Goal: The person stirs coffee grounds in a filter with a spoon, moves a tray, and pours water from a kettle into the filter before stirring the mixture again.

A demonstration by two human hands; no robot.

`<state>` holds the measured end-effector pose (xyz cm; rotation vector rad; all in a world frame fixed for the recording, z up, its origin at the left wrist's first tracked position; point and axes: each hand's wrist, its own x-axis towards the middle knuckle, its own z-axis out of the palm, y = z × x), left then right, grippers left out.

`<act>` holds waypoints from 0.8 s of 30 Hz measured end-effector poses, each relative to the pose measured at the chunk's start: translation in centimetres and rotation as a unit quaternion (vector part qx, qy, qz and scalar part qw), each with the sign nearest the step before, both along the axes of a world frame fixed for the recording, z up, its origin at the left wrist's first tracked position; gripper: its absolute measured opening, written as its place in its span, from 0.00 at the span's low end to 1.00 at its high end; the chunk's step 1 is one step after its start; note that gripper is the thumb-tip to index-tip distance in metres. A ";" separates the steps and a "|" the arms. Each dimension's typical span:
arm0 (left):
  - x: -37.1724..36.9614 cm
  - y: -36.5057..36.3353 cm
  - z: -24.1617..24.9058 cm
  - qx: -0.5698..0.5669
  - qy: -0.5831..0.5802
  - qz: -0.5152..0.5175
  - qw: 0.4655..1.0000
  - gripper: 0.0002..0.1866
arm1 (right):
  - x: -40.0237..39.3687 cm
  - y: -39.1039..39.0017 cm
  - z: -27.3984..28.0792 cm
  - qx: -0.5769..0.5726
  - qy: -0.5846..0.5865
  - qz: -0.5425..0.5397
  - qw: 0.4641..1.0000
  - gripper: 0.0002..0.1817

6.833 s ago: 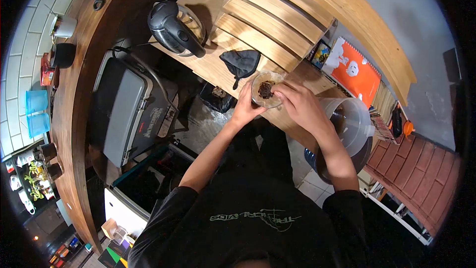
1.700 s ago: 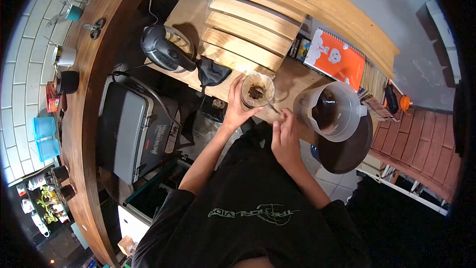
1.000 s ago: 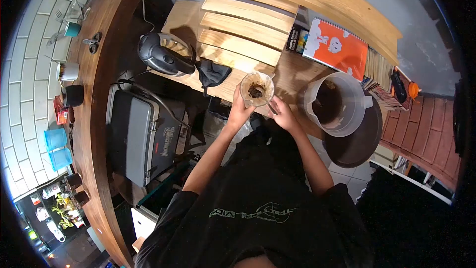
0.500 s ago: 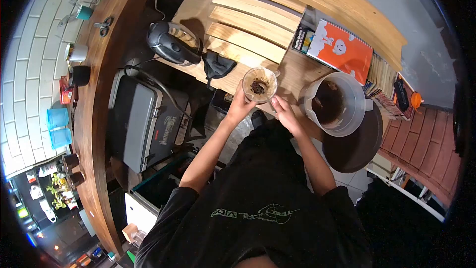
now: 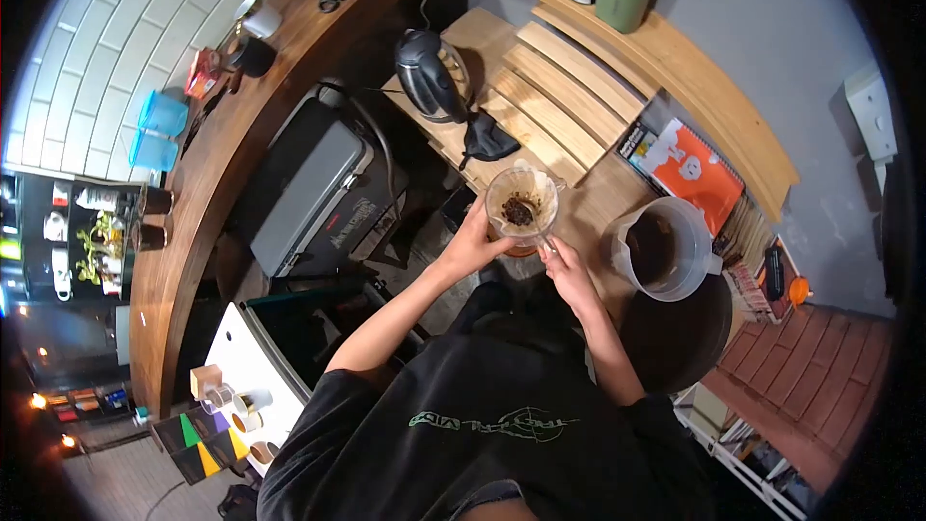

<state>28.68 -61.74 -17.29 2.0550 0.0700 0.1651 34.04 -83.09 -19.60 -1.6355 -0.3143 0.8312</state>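
Note:
A clear ribbed coffee dripper [image 5: 546, 214] is held up in front of me, over the edge of the wooden bench. Inside it, a paper filter [image 5: 536, 185] carries wet dark coffee grounds [image 5: 519, 210]. My left hand [image 5: 473, 243] is closed around the dripper's left and near side, thumb along the front. At the near right, my right hand [image 5: 569, 275] has its fingers closed on a clear handle-like part just under the rim. An orange-brown patch shows beneath the dripper; what it belongs to is mostly hidden.
A large clear pitcher [image 5: 690, 260] with dark contents stands to the right on a dark round surface [image 5: 675, 338]. Beyond the dripper are a black electric kettle [image 5: 429, 77], a dark cloth [image 5: 489, 138] and a slatted wooden rack [image 5: 559, 87]. A grey case [image 5: 313, 183] stands at left.
My view has shifted, so the bench and its things appear lower and farther right. Both hands still hold the dripper, which now shows slightly lower in view.

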 end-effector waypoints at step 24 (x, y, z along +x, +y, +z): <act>-16.9 32.3 17.6 0.063 0.063 0.090 0.992 0.42 | -10.8 33.4 15.5 0.076 0.042 0.126 0.988 0.21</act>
